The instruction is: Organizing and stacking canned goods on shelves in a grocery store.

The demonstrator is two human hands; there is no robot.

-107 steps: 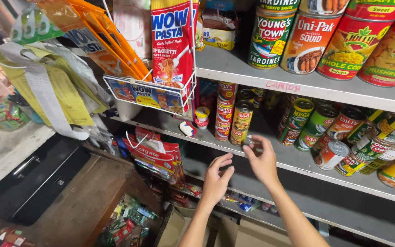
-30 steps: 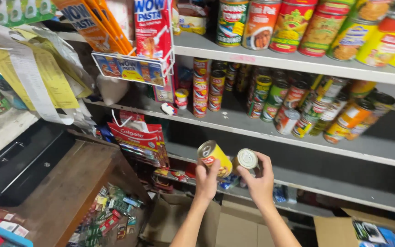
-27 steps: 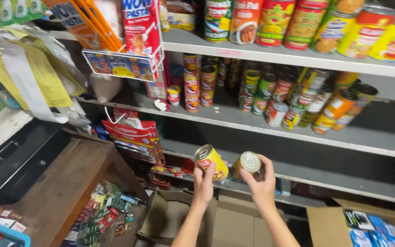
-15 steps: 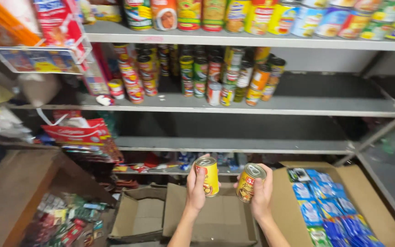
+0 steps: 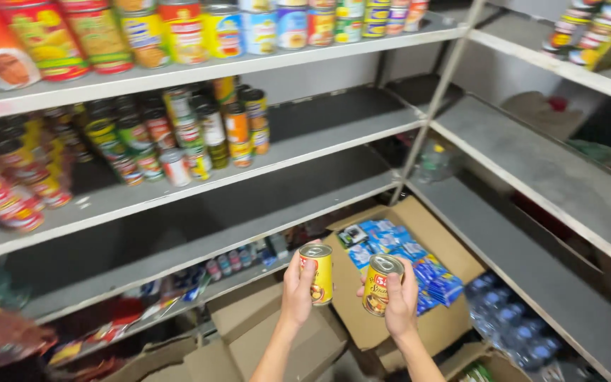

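My left hand [image 5: 297,290] grips a small yellow tin can [image 5: 317,272] upright by its side. A second yellow can [image 5: 380,283], tilted a little, sits in my right hand [image 5: 400,304]. Both cans hang side by side, a little apart, below the grey shelves and above the cardboard boxes on the floor. The nearest box [image 5: 461,262] under my right hand is open and holds several blue packets [image 5: 404,255].
Grey metal shelves [image 5: 298,152] carry rows of cans [image 5: 178,134] at left; their right half is bare. A second shelf unit [image 5: 560,170] runs along the right wall. Empty flattened boxes [image 5: 256,318] lie below, bottled water [image 5: 503,311] at lower right.
I took two cans off the shelf and lowered them. The view has swung right, from the hanging snack packets to the shelf corner and the box of blue packets.
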